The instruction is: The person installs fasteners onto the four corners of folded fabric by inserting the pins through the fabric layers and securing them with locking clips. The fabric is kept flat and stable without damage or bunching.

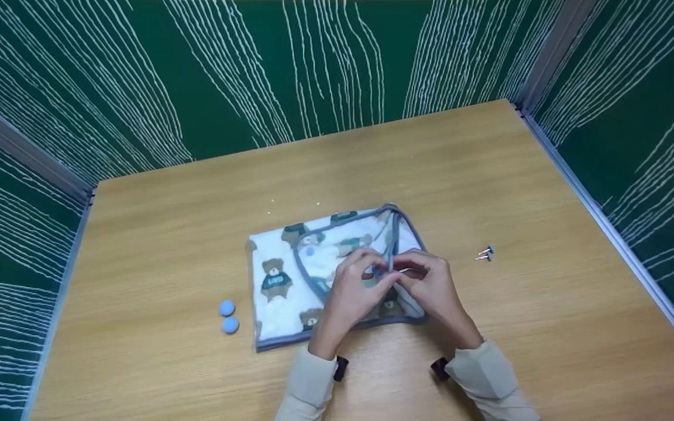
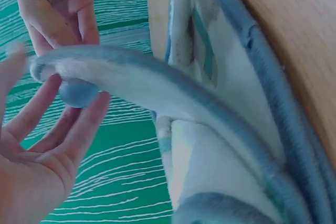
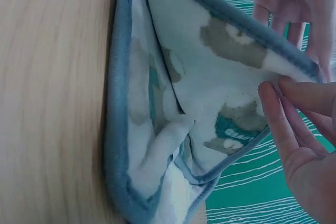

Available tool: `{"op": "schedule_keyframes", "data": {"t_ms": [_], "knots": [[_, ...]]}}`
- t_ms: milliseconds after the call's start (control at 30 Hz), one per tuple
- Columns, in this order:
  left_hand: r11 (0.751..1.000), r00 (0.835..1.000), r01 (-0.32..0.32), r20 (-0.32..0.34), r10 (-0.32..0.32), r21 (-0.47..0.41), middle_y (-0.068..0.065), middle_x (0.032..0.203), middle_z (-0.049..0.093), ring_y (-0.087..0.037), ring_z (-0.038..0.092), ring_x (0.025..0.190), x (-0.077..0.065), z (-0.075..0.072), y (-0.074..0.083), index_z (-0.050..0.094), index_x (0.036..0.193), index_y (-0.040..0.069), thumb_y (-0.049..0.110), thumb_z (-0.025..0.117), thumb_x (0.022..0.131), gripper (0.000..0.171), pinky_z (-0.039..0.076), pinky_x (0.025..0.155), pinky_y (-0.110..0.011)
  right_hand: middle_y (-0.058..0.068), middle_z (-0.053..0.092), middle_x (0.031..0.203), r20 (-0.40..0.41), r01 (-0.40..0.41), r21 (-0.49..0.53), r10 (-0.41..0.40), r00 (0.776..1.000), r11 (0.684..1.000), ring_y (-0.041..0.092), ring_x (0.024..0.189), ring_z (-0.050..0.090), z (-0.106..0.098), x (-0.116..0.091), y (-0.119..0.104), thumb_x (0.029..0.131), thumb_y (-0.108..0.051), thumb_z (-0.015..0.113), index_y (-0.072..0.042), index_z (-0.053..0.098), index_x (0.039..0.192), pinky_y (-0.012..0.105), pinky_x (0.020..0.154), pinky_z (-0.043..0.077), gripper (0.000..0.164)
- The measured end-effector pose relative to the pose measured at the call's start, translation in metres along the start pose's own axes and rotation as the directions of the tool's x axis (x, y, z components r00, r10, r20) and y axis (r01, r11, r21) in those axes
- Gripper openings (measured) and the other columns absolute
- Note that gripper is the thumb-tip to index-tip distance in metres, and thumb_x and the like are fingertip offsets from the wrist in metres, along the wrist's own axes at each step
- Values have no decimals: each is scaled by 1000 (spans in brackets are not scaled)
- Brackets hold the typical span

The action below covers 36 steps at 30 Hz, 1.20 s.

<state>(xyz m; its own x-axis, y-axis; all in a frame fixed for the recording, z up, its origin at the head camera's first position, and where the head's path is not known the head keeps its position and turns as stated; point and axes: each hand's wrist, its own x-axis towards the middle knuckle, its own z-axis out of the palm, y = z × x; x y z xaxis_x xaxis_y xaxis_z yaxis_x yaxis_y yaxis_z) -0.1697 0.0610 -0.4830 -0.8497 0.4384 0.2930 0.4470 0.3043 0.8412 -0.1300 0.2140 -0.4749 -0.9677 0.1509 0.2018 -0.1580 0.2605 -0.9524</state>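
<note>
A folded fleece blanket [image 1: 275, 318] with teddy bears and a grey-blue trim lies on the table. Both hands lift its layered corner. My left hand [image 1: 354, 289] has its fingertips under the raised edge, against a round blue cap [image 2: 79, 94], with the thumb on the fabric's other side. Across from it, my right hand [image 1: 433, 283] pinches close against the bear-print side, at the right wrist view's right edge. A thin pale shaft, seemingly a pin [image 1: 405, 270], shows at its fingertips; its end is hidden. Another round blue cap [image 1: 309, 251] sits on the blanket's upper layer.
Two round blue caps [image 1: 229, 316] lie left of the blanket. Pins with blue heads [image 1: 485, 253] lie to its right on the wooden table [image 1: 208, 222]. Tiny white bits [image 1: 317, 203] lie behind the blanket. Green panels [image 1: 348, 70] stand at the back and sides.
</note>
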Motion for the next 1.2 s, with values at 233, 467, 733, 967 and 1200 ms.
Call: {"op": "schedule_keyframes", "data": {"t_ms": [233, 467, 733, 967, 1200], "knots": [[1000, 1000, 9, -4, -9, 22, -1, 98, 62, -10, 59, 93, 2, -3, -1, 68, 90, 8, 15, 65, 89, 8, 52, 75, -17, 6, 70, 90, 5, -45, 49, 45, 999, 998, 19, 84, 66, 3, 2, 27, 77, 1, 75, -5, 74, 94, 24, 75, 55, 18], [1000, 999, 23, -34, -24, -11, -1, 96, 64, -11, 62, 93, 4, -12, -4, 66, 95, 8, 18, 60, 93, 11, 54, 70, -21, 2, 71, 94, 10, -13, 54, 13, 1000, 998, 17, 87, 66, 2, 2, 31, 78, -4, 75, -10, 74, 99, 26, 76, 55, 22], [997, 994, 80, -79, -81, -16, -2, 97, 66, -16, 63, 95, 8, -34, -9, 65, 99, 9, 22, 57, 96, 16, 55, 72, -27, 9, 70, 96, 22, -69, 41, 69, 997, 997, 18, 89, 66, -1, 1, 28, 81, -3, 73, -8, 73, 100, 25, 78, 54, 20], [984, 973, 161, -156, -170, -72, -9, 103, 64, -21, 63, 101, 9, -61, -12, 63, 103, 5, 22, 56, 96, 20, 54, 80, -34, 3, 69, 97, 21, -134, 25, 134, 991, 991, 17, 92, 62, -9, -2, 27, 83, -3, 71, -6, 72, 100, 24, 81, 52, 18], [968, 937, 226, -247, -247, -110, -15, 105, 63, -24, 65, 97, 7, -83, -40, 62, 104, 1, 17, 58, 95, 19, 53, 79, -35, 0, 67, 94, -4, -193, -34, 193, 981, 981, 16, 89, 60, -14, -5, 31, 84, -5, 71, -9, 72, 98, 25, 78, 53, 15]]}}
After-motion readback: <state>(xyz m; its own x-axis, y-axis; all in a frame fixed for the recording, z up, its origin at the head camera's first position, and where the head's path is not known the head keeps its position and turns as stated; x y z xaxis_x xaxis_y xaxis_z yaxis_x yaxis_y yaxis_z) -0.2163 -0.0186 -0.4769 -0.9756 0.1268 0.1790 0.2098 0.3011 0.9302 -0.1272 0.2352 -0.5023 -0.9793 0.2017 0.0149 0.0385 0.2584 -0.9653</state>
